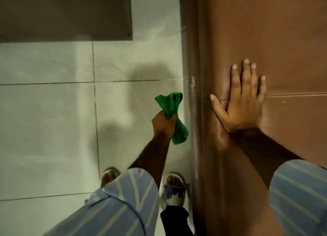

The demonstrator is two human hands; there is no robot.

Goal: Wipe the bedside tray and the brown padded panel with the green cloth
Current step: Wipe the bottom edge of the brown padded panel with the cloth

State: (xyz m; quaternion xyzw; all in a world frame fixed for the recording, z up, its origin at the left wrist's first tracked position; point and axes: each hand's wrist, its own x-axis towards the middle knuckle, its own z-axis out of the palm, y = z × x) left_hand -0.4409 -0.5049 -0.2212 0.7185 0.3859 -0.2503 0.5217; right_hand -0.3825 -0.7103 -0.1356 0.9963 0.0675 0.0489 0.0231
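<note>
The brown padded panel [265, 32] fills the right side of the view, upright, with a rounded edge on its left. My right hand [242, 101] lies flat on it, fingers spread, holding nothing. My left hand [163, 123] is a fist around the bunched green cloth [172, 115], held over the floor just left of the panel's edge. The cloth sticks out above and below the fist and does not touch the panel. No bedside tray is in view.
Pale floor tiles [53, 120] spread to the left. A grey-brown block of furniture [65, 12] sits at the top left. My two feet in sandals [174, 189] stand close to the panel's base. White smears mark the panel's rounded edge [193, 87].
</note>
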